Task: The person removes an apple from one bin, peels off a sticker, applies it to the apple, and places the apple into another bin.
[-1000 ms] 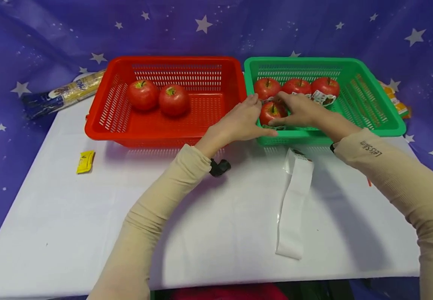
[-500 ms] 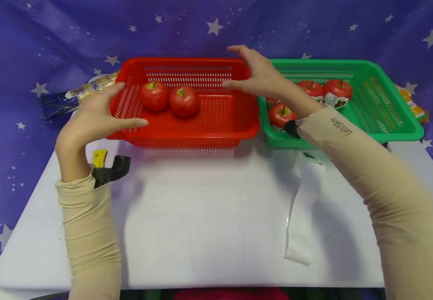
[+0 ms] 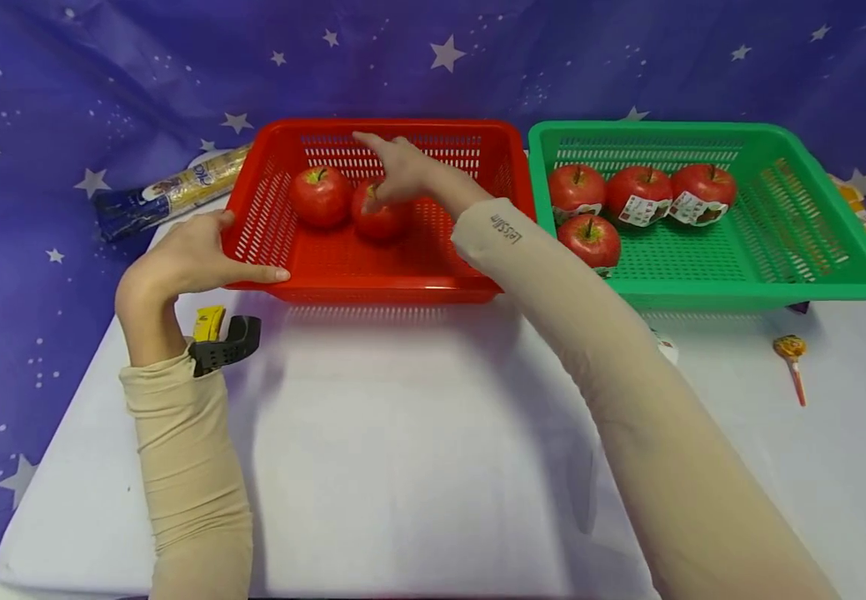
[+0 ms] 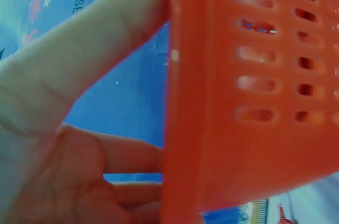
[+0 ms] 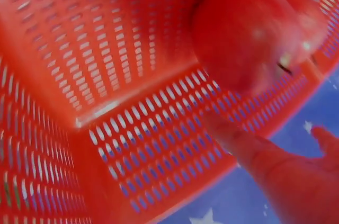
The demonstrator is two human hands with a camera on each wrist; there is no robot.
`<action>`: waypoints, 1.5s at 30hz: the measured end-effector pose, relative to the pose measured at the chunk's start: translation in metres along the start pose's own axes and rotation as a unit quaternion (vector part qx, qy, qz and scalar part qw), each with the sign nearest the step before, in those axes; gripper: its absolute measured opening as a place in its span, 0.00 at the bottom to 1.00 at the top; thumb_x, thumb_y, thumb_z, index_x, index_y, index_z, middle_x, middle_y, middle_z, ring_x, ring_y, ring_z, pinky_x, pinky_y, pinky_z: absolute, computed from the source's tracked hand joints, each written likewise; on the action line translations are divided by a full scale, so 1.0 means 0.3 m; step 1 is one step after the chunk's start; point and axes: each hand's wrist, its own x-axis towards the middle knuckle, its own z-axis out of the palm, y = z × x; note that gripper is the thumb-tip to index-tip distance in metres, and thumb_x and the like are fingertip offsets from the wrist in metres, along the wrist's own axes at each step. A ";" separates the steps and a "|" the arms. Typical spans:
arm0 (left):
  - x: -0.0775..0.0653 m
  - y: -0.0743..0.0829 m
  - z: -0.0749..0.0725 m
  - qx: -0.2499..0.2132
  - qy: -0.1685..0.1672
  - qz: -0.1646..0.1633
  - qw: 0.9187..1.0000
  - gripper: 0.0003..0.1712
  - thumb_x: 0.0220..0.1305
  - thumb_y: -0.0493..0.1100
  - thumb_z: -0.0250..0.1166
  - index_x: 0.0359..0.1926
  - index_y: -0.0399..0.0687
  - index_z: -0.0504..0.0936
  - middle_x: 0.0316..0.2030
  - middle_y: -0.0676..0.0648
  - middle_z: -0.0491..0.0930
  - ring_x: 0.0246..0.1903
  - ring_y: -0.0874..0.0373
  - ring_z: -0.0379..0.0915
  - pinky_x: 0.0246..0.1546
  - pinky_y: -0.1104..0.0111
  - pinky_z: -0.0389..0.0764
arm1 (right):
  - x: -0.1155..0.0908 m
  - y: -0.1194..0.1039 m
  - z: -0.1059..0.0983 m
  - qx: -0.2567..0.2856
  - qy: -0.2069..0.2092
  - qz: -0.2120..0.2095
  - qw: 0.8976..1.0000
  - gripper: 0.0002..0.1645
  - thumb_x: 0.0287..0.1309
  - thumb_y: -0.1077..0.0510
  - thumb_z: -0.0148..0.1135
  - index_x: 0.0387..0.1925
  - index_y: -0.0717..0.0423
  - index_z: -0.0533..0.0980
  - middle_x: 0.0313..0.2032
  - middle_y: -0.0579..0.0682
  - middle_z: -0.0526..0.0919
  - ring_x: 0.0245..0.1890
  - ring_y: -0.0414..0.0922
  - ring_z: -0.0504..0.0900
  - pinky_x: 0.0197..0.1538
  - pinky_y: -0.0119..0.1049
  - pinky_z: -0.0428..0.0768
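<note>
Two red apples lie in the left half of the red basket [image 3: 372,285], the left apple [image 3: 320,197] and the right apple [image 3: 382,223]. My right hand [image 3: 406,171] reaches over the right apple, fingers stretched toward the basket's back wall, thumb overlapping the fruit. In the right wrist view one extended finger [image 5: 249,147] shows close beside the apple [image 5: 243,38]. At the basket's left front corner my left hand [image 3: 177,260] touches the rim, thumb and fingers spread straight. The left wrist view shows its fingertips hidden behind the rim [image 4: 185,128].
A green basket [image 3: 748,292] holds several labelled apples [image 3: 638,196] on the right. A lollipop [image 3: 790,348] lies in front of it. A yellow packet [image 3: 209,322] sits by my left wrist, a long blue-and-gold packet [image 3: 177,192] behind. My right arm covers most of a white strip.
Both hands have left the green basket and its apples. My left hand moved to the red basket's left corner; my right hand swung left over that basket's right apple.
</note>
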 end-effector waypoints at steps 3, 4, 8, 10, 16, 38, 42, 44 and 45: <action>-0.010 0.009 0.010 0.000 -0.004 0.002 1.000 0.44 0.50 0.64 0.71 0.53 0.31 0.71 0.43 0.36 0.77 0.37 0.48 0.71 0.29 0.65 0.74 | 0.027 0.006 0.041 -0.041 -0.060 0.016 0.997 0.54 0.56 0.54 0.65 0.76 0.45 0.43 0.73 0.53 0.55 0.73 0.51 0.52 0.74 0.42 0.54; -0.012 0.011 0.012 -0.001 -0.005 0.003 1.000 0.44 0.50 0.64 0.71 0.52 0.31 0.72 0.42 0.36 0.78 0.36 0.48 0.72 0.28 0.65 0.74 | 0.031 0.011 0.052 -0.050 -0.077 0.020 0.996 0.53 0.56 0.54 0.65 0.76 0.44 0.44 0.73 0.53 0.55 0.72 0.51 0.55 0.74 0.42 0.55; -0.017 0.016 0.015 -0.002 -0.002 0.004 1.000 0.44 0.50 0.64 0.71 0.52 0.30 0.72 0.42 0.36 0.78 0.35 0.48 0.72 0.29 0.65 0.74 | 0.026 0.020 0.078 -0.050 -0.108 0.036 0.992 0.54 0.55 0.52 0.68 0.75 0.40 0.45 0.72 0.53 0.56 0.70 0.50 0.58 0.72 0.43 0.59; -0.016 0.012 0.008 0.001 0.000 0.001 1.000 0.46 0.50 0.65 0.71 0.53 0.29 0.70 0.43 0.34 0.77 0.36 0.47 0.72 0.28 0.65 0.74 | 0.020 0.016 0.083 -0.040 -0.124 0.051 0.990 0.57 0.53 0.48 0.70 0.75 0.38 0.43 0.72 0.51 0.55 0.70 0.49 0.57 0.71 0.44 0.60; -0.003 0.004 -0.006 0.009 0.004 -0.007 1.000 0.48 0.49 0.66 0.70 0.54 0.29 0.70 0.43 0.34 0.77 0.37 0.46 0.71 0.28 0.65 0.72 | -0.010 0.021 0.078 -0.060 -0.232 0.060 0.969 0.63 0.51 0.37 0.66 0.76 0.37 0.35 0.76 0.44 0.40 0.74 0.46 0.43 0.73 0.46 0.54; -0.030 -0.030 -0.017 0.004 -0.015 0.001 1.000 0.49 0.53 0.67 0.67 0.59 0.31 0.65 0.44 0.35 0.75 0.39 0.46 0.69 0.29 0.64 0.72 | -0.740 0.038 0.200 -0.028 -0.093 -0.125 0.987 0.45 0.41 0.37 0.72 0.61 0.37 0.63 0.48 0.45 0.76 0.45 0.42 0.77 0.45 0.37 0.78; -0.033 -0.032 -0.014 0.010 -0.026 0.003 1.000 0.47 0.54 0.66 0.66 0.58 0.32 0.65 0.37 0.39 0.76 0.34 0.49 0.70 0.28 0.64 0.71 | -0.772 0.124 0.315 -0.029 -0.064 -0.048 0.996 0.49 0.42 0.38 0.72 0.65 0.39 0.60 0.52 0.53 0.72 0.49 0.47 0.75 0.47 0.40 0.79; -0.027 -0.021 -0.010 0.016 -0.026 0.009 1.000 0.45 0.54 0.66 0.66 0.57 0.33 0.66 0.34 0.41 0.75 0.32 0.51 0.69 0.28 0.63 0.71 | -0.779 0.157 0.345 -0.021 -0.040 -0.015 0.999 0.51 0.43 0.38 0.72 0.67 0.39 0.59 0.53 0.55 0.71 0.51 0.49 0.75 0.49 0.43 0.79; -0.023 -0.013 -0.007 0.018 -0.025 0.013 0.999 0.45 0.54 0.66 0.66 0.56 0.33 0.66 0.33 0.42 0.75 0.31 0.51 0.69 0.28 0.63 0.71 | -0.783 0.170 0.355 -0.020 -0.025 0.001 0.999 0.52 0.43 0.37 0.73 0.67 0.39 0.58 0.54 0.55 0.70 0.51 0.49 0.75 0.50 0.44 0.79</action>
